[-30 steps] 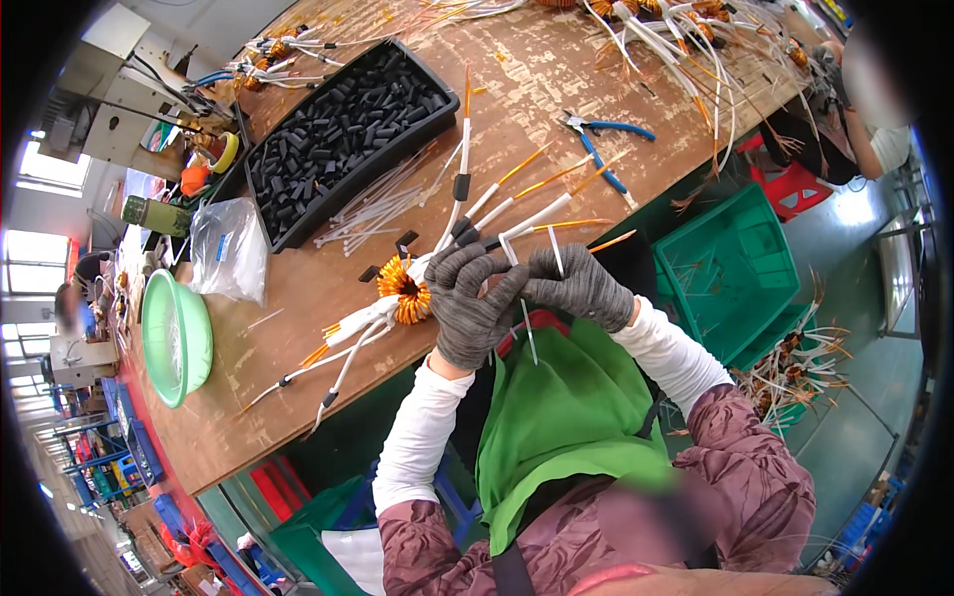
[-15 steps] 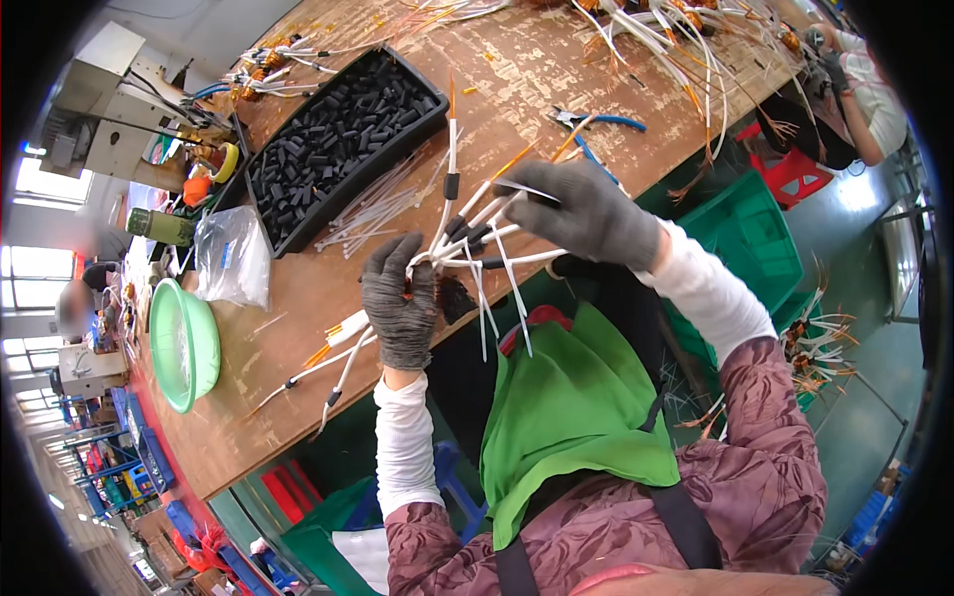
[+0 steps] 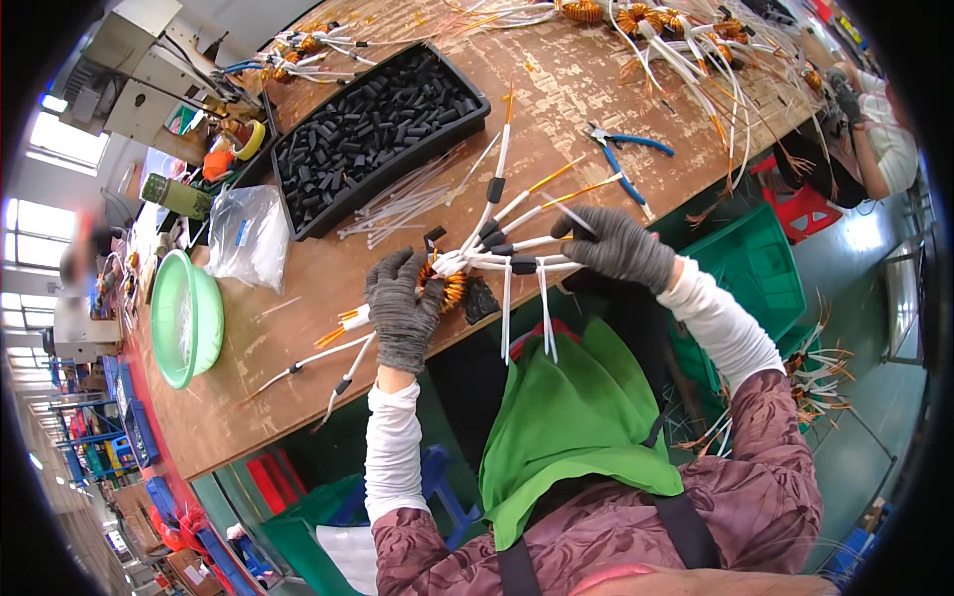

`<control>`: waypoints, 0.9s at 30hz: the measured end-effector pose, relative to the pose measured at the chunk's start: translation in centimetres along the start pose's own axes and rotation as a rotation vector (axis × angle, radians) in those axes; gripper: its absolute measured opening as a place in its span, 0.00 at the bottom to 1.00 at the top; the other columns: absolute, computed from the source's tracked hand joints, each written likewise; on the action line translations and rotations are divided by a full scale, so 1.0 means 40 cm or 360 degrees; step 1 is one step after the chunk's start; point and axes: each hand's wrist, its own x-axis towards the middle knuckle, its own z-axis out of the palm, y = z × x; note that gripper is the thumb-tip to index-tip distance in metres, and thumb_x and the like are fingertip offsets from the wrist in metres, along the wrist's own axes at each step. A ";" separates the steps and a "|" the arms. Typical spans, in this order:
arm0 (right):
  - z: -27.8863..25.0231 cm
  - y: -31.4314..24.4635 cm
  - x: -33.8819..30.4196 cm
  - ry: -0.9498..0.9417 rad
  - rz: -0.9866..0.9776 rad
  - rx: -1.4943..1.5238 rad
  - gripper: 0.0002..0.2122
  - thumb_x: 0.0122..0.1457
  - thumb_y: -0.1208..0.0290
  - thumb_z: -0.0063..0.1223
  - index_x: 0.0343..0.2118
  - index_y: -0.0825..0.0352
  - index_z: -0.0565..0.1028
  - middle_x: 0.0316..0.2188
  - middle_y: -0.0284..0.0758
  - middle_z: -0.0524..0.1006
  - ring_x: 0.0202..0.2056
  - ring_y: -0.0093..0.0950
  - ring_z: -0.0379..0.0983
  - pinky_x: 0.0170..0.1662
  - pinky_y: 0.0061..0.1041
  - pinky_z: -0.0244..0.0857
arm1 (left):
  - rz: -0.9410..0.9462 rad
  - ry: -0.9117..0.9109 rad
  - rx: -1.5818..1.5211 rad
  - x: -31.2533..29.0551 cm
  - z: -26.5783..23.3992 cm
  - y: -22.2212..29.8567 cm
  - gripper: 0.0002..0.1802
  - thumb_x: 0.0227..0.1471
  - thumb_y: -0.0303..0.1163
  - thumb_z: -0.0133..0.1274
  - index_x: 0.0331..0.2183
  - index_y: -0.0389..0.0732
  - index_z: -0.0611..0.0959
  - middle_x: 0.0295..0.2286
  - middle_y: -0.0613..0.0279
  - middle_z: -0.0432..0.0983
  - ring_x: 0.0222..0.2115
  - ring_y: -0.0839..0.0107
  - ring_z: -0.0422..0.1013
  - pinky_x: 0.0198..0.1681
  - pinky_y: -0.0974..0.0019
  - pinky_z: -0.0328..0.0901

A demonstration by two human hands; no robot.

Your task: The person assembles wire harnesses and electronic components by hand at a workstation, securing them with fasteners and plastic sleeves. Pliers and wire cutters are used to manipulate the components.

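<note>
My left hand, in a grey knit glove, is closed round a copper-wound ring coil at the table's near edge. White-sleeved wires with bare copper ends fan out from the coil, several with black tube pieces on them. To the right, my gloved right hand pinches the ends of some of these white-sleeved wires. Two white cable ties hang down from the wires between my hands. A small black lump lies beside the coil; its kind is unclear.
A black tray of short black tubes stands behind, with loose cable ties beside it. Blue-handled cutters lie right. A green basin and plastic bag are left. More coils lie at the back, near another person.
My right hand has moved slightly lower along the wires and away from the coil. More of the coil shows beside my left hand. The hanging cable ties now dangle straighter.
</note>
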 end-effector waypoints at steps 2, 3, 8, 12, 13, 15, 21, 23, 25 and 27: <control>-0.033 -0.098 0.016 -0.0303 -0.0008 0.0185 0.10 0.50 0.68 0.52 0.33 0.68 0.74 0.21 0.32 0.72 0.24 0.19 0.67 0.29 0.21 0.62 | -0.0036 0.0043 -0.0051 0.018 -0.006 0.021 0.19 0.43 0.37 0.54 0.39 0.39 0.77 0.37 0.51 0.71 0.38 0.55 0.66 0.43 0.57 0.60; -0.036 -0.130 0.022 -0.0311 -0.0019 0.0172 0.10 0.50 0.68 0.52 0.33 0.68 0.74 0.21 0.32 0.72 0.24 0.19 0.67 0.29 0.21 0.62 | -0.0108 0.0047 -0.0345 0.042 -0.019 0.065 0.18 0.42 0.35 0.55 0.38 0.38 0.78 0.35 0.52 0.72 0.38 0.55 0.66 0.42 0.58 0.60; 0.012 -0.197 0.045 -0.0881 0.0301 0.0532 0.17 0.49 0.63 0.55 0.39 0.67 0.73 0.23 0.27 0.71 0.24 0.14 0.65 0.27 0.14 0.60 | -0.0192 -0.0124 -0.1471 0.124 0.010 0.234 0.11 0.43 0.32 0.56 0.32 0.38 0.80 0.30 0.55 0.72 0.34 0.64 0.68 0.37 0.64 0.62; 0.027 -0.187 0.058 -0.0866 0.0279 0.0434 0.18 0.50 0.62 0.55 0.41 0.67 0.72 0.24 0.27 0.72 0.25 0.14 0.66 0.28 0.15 0.62 | -0.0207 0.0040 -0.1461 0.123 -0.003 0.207 0.05 0.46 0.28 0.53 0.28 0.38 0.80 0.26 0.59 0.74 0.28 0.69 0.69 0.34 0.68 0.62; 0.010 -0.183 0.066 -0.0827 0.0311 0.0470 0.17 0.51 0.64 0.54 0.41 0.67 0.72 0.26 0.27 0.72 0.27 0.15 0.66 0.30 0.16 0.62 | -0.0381 0.0177 -0.1665 0.125 -0.008 0.182 0.05 0.48 0.28 0.52 0.29 0.38 0.79 0.27 0.62 0.75 0.28 0.73 0.69 0.33 0.70 0.63; -0.024 -0.147 0.081 -0.0687 0.0299 0.0612 0.16 0.52 0.66 0.51 0.42 0.69 0.72 0.27 0.29 0.73 0.27 0.16 0.68 0.30 0.17 0.64 | -0.0785 0.0525 -0.1821 0.132 -0.020 0.135 0.07 0.51 0.29 0.50 0.31 0.38 0.80 0.29 0.63 0.76 0.29 0.77 0.69 0.34 0.73 0.63; 0.002 -0.036 0.152 -0.0385 0.0546 0.0704 0.13 0.56 0.66 0.44 0.40 0.69 0.71 0.23 0.35 0.74 0.17 0.17 0.65 0.18 0.16 0.60 | -0.0977 0.0195 -0.1419 0.183 0.112 0.044 0.13 0.52 0.36 0.51 0.33 0.36 0.81 0.25 0.65 0.76 0.25 0.80 0.68 0.26 0.75 0.64; 0.013 -0.053 0.173 -0.0472 0.0624 0.0718 0.13 0.56 0.66 0.44 0.39 0.69 0.71 0.21 0.34 0.74 0.15 0.17 0.63 0.16 0.16 0.58 | -0.0937 0.0126 -0.1398 0.193 0.116 0.051 0.14 0.51 0.37 0.51 0.32 0.36 0.81 0.24 0.65 0.76 0.24 0.80 0.68 0.24 0.75 0.63; 0.019 -0.067 0.176 -0.0588 0.0606 0.0791 0.11 0.56 0.66 0.44 0.34 0.70 0.72 0.16 0.32 0.72 0.10 0.17 0.59 0.10 0.17 0.52 | -0.0837 0.0105 -0.1377 0.193 0.126 0.051 0.15 0.51 0.40 0.50 0.31 0.37 0.82 0.22 0.64 0.75 0.22 0.80 0.67 0.22 0.75 0.62; 0.023 -0.065 0.181 -0.0611 0.0629 0.0756 0.11 0.56 0.66 0.44 0.33 0.70 0.73 0.15 0.32 0.72 0.10 0.16 0.59 0.10 0.16 0.51 | -0.0880 0.0084 -0.1366 0.185 0.122 0.042 0.14 0.51 0.39 0.51 0.31 0.37 0.82 0.22 0.64 0.75 0.22 0.80 0.67 0.23 0.75 0.62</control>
